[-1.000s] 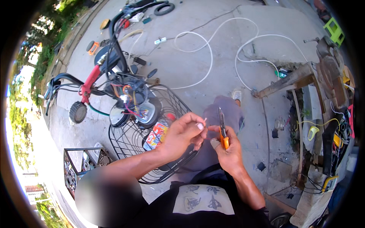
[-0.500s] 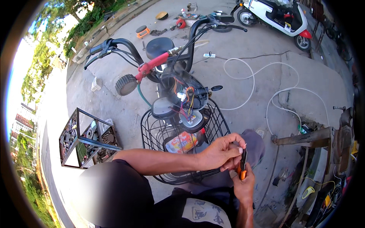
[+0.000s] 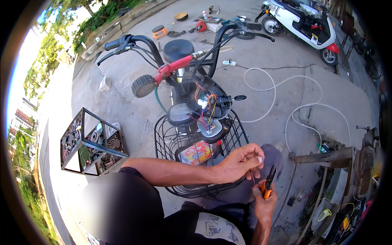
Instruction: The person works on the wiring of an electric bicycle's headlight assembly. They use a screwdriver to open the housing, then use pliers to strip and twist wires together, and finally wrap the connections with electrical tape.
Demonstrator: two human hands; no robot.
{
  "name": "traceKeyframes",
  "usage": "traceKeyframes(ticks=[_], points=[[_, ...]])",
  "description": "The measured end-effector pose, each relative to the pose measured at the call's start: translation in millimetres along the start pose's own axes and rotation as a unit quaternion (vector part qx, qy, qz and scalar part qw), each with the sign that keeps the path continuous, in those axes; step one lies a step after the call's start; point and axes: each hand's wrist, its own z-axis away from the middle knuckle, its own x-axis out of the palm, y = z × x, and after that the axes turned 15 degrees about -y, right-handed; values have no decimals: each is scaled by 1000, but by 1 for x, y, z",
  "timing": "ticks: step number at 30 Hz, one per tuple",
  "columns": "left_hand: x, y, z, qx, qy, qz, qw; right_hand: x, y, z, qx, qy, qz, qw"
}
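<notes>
In the lower centre, above the bike's black wire basket (image 3: 163,139), my left hand (image 3: 239,165) pinches a thin wire (image 3: 253,179) near its fingertips. The wire hangs down toward my right hand (image 3: 263,206), which grips orange-handled pliers (image 3: 267,190) with the dark jaws pointing up, a little apart from my left fingers. A bottle with a bright label (image 3: 197,152) lies in the basket. Above it sits an open headlamp housing (image 3: 218,98) with coloured wires and white connectors, beside a red tool (image 3: 176,65) with a knurled round end, lying across the handlebar area.
A metal frame box of parts (image 3: 83,145) stands left. At right are a rusty bench (image 3: 326,157) with cluttered tools and a white hose (image 3: 274,98) looped on the concrete. A white scooter (image 3: 298,30) is parked behind. A stool (image 3: 158,33) and scattered items lie farther back.
The view has swung up and left, bringing the scooter into sight. The pliers came up to my left fingers at the wire, then dropped slightly down and right, away from them.
</notes>
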Motion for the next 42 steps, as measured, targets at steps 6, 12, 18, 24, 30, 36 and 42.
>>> traceKeyframes(ticks=[6,12,18,24,30,36,42], points=[[-4,-2,0,31,0,22,999,0,-8,1,-14,21,6,1000],[-7,-5,-6,6,11,35,999,4,-16,-2,-43,50,-48,997],[-11,-5,-5,-31,21,48,998,-5,-20,-3,-54,40,-53,996],[-8,-5,-6,-55,16,31,998,-2,-22,-3,-45,36,-57,997],[-6,-12,2,-4,-84,-209,974,0,-19,0,-59,27,-11,998],[8,-5,6,55,-166,-553,815,-1,-25,3,-73,23,4,997],[9,-3,5,61,-160,-567,806,-3,-24,3,-88,10,43,995]])
